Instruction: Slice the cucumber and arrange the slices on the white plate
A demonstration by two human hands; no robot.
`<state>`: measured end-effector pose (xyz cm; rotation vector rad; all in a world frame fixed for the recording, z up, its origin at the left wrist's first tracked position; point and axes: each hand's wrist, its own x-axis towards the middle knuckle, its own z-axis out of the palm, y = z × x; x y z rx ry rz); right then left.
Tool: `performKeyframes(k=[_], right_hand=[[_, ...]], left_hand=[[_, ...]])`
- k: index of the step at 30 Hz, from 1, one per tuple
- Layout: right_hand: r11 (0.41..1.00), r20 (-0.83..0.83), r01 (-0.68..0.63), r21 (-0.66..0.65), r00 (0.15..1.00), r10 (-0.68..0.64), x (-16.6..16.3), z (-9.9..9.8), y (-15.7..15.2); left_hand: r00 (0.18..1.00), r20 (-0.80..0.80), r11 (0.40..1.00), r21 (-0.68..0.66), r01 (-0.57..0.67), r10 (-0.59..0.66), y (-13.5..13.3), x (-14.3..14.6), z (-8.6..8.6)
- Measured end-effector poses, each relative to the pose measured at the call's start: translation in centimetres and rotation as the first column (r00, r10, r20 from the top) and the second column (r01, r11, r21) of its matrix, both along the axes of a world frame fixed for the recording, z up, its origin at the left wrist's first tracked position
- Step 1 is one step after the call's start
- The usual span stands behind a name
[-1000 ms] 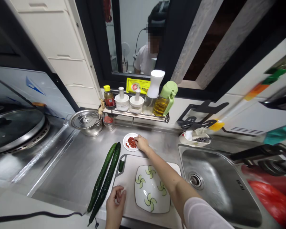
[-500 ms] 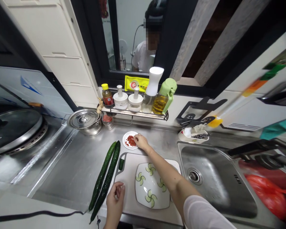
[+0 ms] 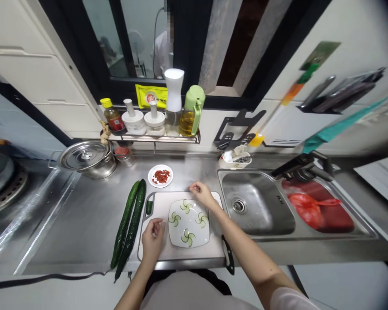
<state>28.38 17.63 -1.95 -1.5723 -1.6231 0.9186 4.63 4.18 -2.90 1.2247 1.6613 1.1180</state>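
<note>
A white square plate [image 3: 189, 210] with several pinwheels of cucumber slices lies on a white cutting board [image 3: 161, 252]. My left hand [image 3: 152, 242] rests on the board just left of the plate, fingers curled. My right hand [image 3: 201, 193] hovers at the plate's far right corner, fingertips pinched together on something too small to make out. A small white dish of red bits [image 3: 161, 176] sits behind the board. Two whole cucumbers [image 3: 129, 224] lie left of the board.
A knife handle [image 3: 228, 255] sticks out at the board's front right. A steel sink [image 3: 255, 206] with a red bag [image 3: 307, 206] is to the right. A lidded pot [image 3: 84, 158] and a condiment shelf [image 3: 155, 125] stand at the back.
My right hand has pulled back from the dish of red bits to the plate's far corner. The view has swung right and down. My left hand stays on the board.
</note>
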Motion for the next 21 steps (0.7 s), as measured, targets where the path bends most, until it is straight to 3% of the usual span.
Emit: performKeyframes(k=[5, 9, 15, 21], right_hand=[[0.999, 0.113, -0.044, -0.011, 0.993, 0.045, -0.1, 0.2, -3.5], [0.994, 0.278, -0.083, -0.075, 0.955, 0.1, -0.9, -0.6, -5.1], [0.981, 0.45, -0.089, -0.17, 0.879, 0.158, -1.4, -1.5, -5.6], [0.969, 0.523, -0.11, -0.219, 0.826, 0.212, -1.8, -1.9, -5.5]], left_hand=[[0.975, -0.153, 0.987, -0.017, 0.157, -0.158, 2.5, 1.7, 0.3], [0.871, -0.38, 0.949, -0.076, 0.307, -0.312, 5.5, 3.4, 0.6], [0.69, -0.565, 0.892, -0.278, 0.358, -0.452, 8.3, 5.7, 0.8], [0.624, -0.584, 0.855, -0.365, 0.369, -0.518, 9.0, 7.1, 0.5]])
